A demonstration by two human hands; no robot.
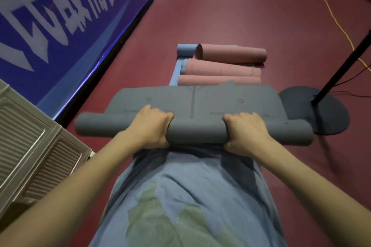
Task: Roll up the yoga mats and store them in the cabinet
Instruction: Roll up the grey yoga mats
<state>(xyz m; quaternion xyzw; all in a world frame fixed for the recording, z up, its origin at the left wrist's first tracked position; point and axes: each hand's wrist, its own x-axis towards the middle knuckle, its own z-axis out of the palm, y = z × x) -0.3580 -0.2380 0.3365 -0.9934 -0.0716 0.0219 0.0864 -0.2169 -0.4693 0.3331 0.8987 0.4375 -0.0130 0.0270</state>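
Left hand (153, 126) and right hand (246, 131) both gripping rolled part of grey yoga mat (192, 104), fingers curling over roll. Mat's unrolled part lying flat on red floor (230, 16). Pink rolled mats (224, 62) sitting beyond its far edge, atop blue mat (185, 50).

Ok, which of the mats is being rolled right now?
The grey mat, nearest the person: the left hand and right hand both grip its rolled end. The pink mats and the blue mat lie beyond it, untouched.
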